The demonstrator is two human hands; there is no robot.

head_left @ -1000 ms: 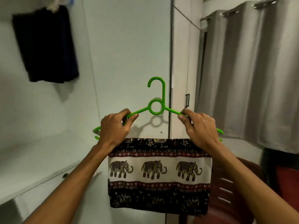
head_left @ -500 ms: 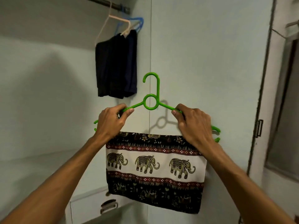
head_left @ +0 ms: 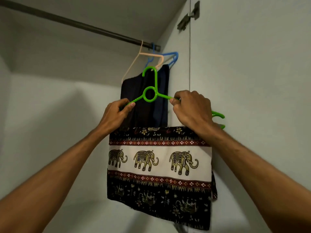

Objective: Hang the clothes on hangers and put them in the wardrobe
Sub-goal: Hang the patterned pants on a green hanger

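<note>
Left hand (head_left: 116, 113), right hand (head_left: 191, 110) gripping green hanger (head_left: 150, 94) — elephant-print cloth (head_left: 158, 163) draped, below rail (head_left: 80, 24)

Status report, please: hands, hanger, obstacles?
Left hand and right hand grip green hanger. Elephant-print cloth draped over it; hook not yet on rod. Dark clothes hang just behind hook.

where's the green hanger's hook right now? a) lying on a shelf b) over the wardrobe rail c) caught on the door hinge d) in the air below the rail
d: the green hanger has its hook below the rail, not on it, while the left hand and right hand grip its arms.
</note>
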